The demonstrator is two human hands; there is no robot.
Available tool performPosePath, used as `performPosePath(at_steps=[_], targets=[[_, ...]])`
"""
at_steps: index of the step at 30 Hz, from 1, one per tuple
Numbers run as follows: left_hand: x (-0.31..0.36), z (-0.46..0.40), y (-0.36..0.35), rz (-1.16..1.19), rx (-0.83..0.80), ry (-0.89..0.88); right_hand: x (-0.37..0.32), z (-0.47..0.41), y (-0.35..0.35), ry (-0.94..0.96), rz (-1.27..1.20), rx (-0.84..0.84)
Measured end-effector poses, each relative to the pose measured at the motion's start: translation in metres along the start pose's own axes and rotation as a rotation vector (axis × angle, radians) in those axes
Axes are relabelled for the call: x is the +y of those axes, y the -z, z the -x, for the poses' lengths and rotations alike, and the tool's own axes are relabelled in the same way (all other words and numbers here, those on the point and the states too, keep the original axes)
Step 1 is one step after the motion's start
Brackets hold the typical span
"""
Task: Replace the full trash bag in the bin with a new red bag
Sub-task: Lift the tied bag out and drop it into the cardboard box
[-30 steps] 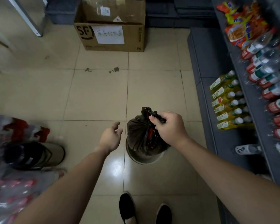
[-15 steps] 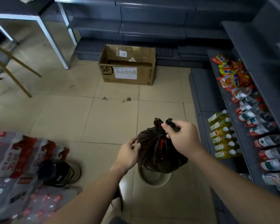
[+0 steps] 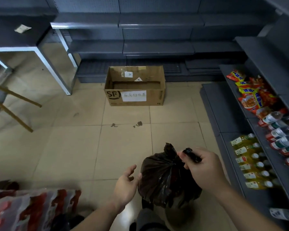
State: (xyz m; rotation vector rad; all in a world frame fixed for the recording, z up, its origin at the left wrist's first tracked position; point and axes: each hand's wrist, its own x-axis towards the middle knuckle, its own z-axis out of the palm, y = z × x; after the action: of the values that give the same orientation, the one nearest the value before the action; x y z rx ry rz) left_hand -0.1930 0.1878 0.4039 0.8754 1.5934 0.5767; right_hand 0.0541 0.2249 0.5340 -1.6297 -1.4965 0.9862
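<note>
A full, dark trash bag (image 3: 165, 179) hangs in the lower middle of the view, knotted at its top. My right hand (image 3: 203, 167) is closed around the bag's tied ends and carries it above the floor. To the bag's left, my left hand (image 3: 125, 185) is spread open, palm toward the bag and close to its side. The bin is hidden beneath the bag and my leg. No red bag is visible.
An open cardboard box (image 3: 135, 95) marked SF stands on the tiled floor ahead. Grey shelves (image 3: 237, 127) on the right hold snack packs and bottles (image 3: 250, 164). Shrink-wrapped bottle packs (image 3: 32, 209) lie at lower left. A table leg (image 3: 63, 80) and chair legs stand at left.
The bag has been lifted up out of the bin, which is now out of sight. My left hand came off the bag's side and opened. The view tilted up toward the box.
</note>
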Motion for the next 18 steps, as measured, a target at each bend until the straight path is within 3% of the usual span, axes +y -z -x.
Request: performPosePath(at_steps=[7, 18], targets=[[0.054, -0.126, 0.051, -0.036, 0.008, 0.004, -0.023, -0.145, -0.040, 0.070, -0.037, -0.027], [0.239, -0.357, 0.119, 0.061, -0.007, -0.052, -0.065, -0.417, -0.095, 0.045, -0.016, -0.115]])
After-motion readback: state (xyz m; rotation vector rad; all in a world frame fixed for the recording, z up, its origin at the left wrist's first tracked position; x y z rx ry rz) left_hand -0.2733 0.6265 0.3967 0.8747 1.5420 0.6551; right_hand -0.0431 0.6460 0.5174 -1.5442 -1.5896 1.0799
